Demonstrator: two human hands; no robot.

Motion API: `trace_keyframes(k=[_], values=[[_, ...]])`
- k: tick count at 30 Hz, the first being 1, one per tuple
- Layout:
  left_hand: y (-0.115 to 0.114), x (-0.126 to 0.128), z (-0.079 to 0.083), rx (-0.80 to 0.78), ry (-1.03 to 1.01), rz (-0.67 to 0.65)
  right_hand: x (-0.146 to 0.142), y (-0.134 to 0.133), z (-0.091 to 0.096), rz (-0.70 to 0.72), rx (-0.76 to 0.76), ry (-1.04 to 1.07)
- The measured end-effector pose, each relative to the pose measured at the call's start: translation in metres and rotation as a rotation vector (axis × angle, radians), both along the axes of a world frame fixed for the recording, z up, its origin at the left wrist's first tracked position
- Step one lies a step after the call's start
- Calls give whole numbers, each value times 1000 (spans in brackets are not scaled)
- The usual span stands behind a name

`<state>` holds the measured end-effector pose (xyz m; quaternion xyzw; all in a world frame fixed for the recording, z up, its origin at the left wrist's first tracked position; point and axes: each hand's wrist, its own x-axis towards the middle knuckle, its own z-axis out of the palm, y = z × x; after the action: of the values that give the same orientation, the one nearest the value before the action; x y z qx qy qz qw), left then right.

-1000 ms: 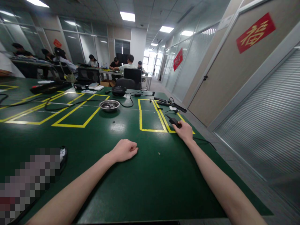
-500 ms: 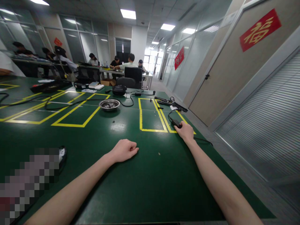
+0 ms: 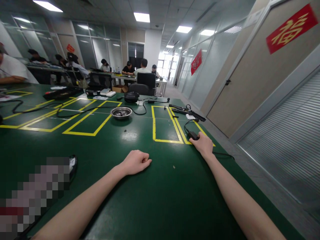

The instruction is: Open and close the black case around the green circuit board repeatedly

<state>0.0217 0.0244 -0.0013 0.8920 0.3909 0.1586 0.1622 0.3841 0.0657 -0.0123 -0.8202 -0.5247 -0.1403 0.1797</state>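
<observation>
My left hand rests in a loose fist on the green table, with nothing showing between its fingers. Farther forward and to the right, my right hand is closed around the near end of a black power adapter. The adapter lies over the front edge of a yellow taped rectangle, and its cable runs away from me, with another length coming out beyond my wrist toward the table's right edge. Behind the adapter lie a black jointed stand-like object and a small white paper.
A steel bowl with small metal pieces stands left of centre. Behind it sit a black case and a long black cable. A partly pixelated dark-edged object lies at the lower left. People sit at farther tables; a door is on the right.
The view has swung slightly left, so everything appears shifted right and more of a person at the far left shows. Both hands keep their pose and place on the table.
</observation>
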Motion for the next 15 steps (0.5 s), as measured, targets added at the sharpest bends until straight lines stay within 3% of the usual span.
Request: trace_keyframes(k=[15], values=[[2, -2, -2, 26, 16, -9, 4, 2, -6, 68, 72, 143]])
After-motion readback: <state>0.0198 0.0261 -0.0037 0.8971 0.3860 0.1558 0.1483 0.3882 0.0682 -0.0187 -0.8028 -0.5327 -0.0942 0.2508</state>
